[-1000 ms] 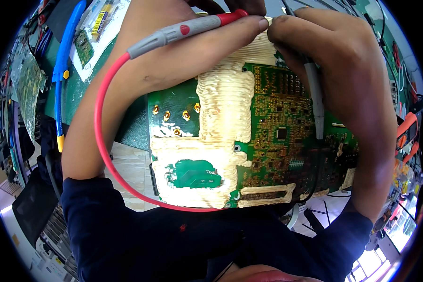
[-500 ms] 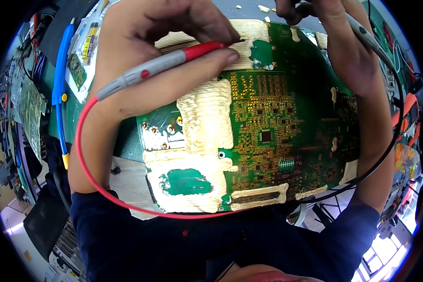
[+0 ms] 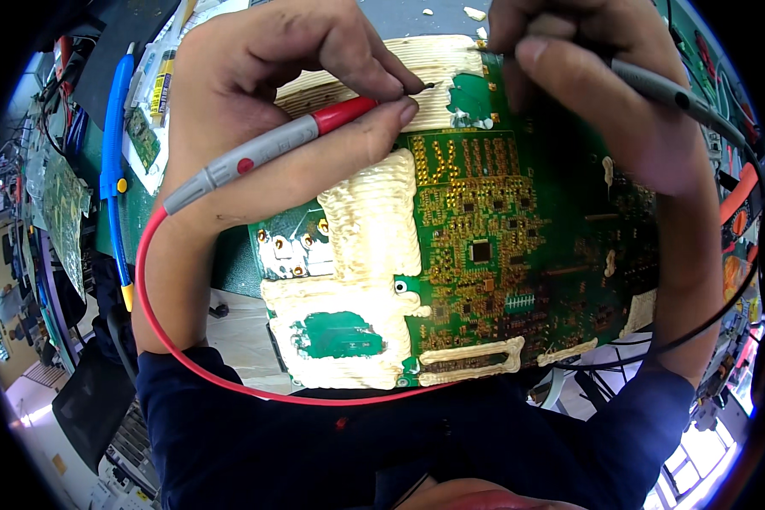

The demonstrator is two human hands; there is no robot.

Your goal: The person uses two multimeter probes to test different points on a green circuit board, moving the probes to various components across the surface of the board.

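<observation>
A large green circuit board (image 3: 518, 255) lies in front of me, parts of it covered by thick cream-coloured ridged material (image 3: 370, 212). My left hand (image 3: 255, 127) is closed round a grey and red test probe (image 3: 268, 151). Its dark tip points right, over the ridged strip near the board's far edge; whether it touches cannot be told. In my right hand (image 3: 603, 93) is a grey test probe with a black lead (image 3: 671, 89). Its thin tip reaches left toward the far end of the same strip, and the fingers hide most of its shaft.
A blue desoldering pump (image 3: 115, 170) lies at the left, beside a small green board (image 3: 141, 136) and a yellow-labelled tube (image 3: 161, 81). Cream crumbs (image 3: 474, 14) are scattered beyond the board. The red lead (image 3: 157, 314) loops across my left forearm, near the board's front edge.
My right hand has come down and left, bringing its probe tip over the board's far edge. My left hand and the red probe have shifted slightly left and down.
</observation>
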